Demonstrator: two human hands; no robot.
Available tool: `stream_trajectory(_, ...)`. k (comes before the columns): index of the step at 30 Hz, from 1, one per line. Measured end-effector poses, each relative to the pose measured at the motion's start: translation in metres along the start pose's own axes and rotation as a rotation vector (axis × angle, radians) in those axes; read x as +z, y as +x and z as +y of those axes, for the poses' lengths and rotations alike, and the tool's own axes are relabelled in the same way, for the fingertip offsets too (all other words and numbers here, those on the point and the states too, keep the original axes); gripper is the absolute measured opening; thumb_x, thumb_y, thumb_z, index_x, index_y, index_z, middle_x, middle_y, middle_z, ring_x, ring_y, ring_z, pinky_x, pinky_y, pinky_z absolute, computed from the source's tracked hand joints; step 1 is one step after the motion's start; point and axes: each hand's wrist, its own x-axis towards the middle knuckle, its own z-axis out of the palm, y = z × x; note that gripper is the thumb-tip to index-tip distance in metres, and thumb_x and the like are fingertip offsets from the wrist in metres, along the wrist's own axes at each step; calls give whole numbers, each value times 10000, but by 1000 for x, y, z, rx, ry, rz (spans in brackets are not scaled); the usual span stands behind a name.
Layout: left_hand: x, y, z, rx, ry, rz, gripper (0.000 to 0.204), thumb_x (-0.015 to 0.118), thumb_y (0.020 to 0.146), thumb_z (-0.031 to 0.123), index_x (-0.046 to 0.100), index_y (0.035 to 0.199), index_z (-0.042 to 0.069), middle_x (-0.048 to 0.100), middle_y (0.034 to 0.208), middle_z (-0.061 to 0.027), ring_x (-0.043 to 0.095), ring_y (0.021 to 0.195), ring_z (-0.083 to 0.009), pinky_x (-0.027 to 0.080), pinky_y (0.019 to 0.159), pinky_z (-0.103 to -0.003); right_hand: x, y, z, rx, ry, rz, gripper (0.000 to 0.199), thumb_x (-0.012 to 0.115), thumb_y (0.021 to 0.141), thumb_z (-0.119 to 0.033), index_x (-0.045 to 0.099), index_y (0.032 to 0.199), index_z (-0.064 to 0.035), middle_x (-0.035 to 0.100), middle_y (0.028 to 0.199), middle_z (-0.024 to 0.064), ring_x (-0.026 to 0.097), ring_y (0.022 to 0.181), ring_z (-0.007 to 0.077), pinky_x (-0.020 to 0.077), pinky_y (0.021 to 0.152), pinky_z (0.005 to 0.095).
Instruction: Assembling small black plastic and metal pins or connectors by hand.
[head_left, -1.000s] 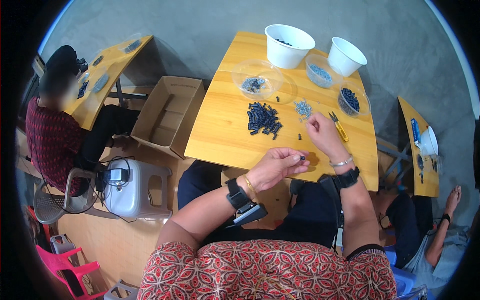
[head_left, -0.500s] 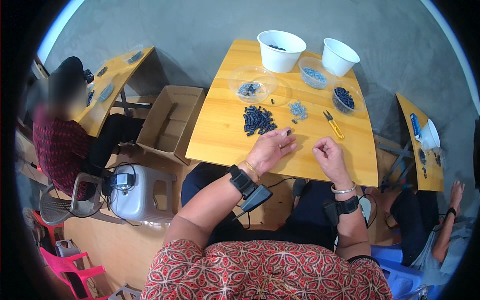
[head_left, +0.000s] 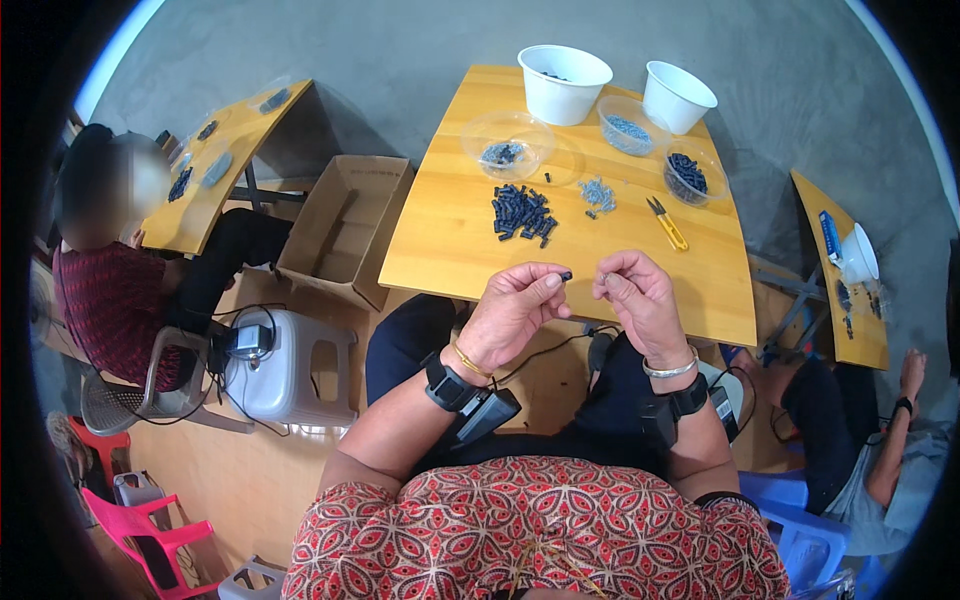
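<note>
Carefully, the left hand [head_left: 515,315] pinches a small black cylindrical piece [head_left: 567,276], partly hidden by its fingertips, near the yellow wooden table's [head_left: 445,225] front edge; the right hand [head_left: 645,305] has its fingertips curled close, their contents too small to make out.

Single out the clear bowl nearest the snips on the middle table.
The right bowl, holding dark pieces, just beyond the snips. The middle bowl, with silvery bits, and the left bowl, with both, stand farther off.
</note>
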Motion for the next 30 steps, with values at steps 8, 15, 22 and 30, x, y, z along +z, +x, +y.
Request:
stream_trajectory(8,7,-15,2,25,-19,-14,131,560,872,74,613,976,14,593,777,-37,563,698,-130,506,682,-294,15,-5,-5,-8,-40,-49,95,566,845,1,551,938,-13,572,824,23,547,733,92,459,684,209)
stream_trajectory(15,13,-19,4,45,-3,-22,129,567,866,67,621,967,8,588,762,-47,571,706,-135,516,683,-287,18,-4,-3,-49,-55,-41,90,581,828,19,566,910,-13,582,830,25,548,721,85,467,676,209)
stream_trajectory(22,11,-18,2,45,16,-15,132,561,869,62,615,967,-8,585,767,-54,571,706,-140,519,688,-289,19,-4,-2,-97,-156,-43,93,595,809,39,586,877,-23,595,838,24,551,722,74,472,675,206)
stream_trajectory(30,13,-17,1,67,82,30,121,566,861,45,620,943,-26,580,754,-46,563,661,-109,542,659,-264,22,-5,-3,-159,-379,-53,102,576,811,58,584,869,-26,584,845,4,535,755,56,454,687,198)
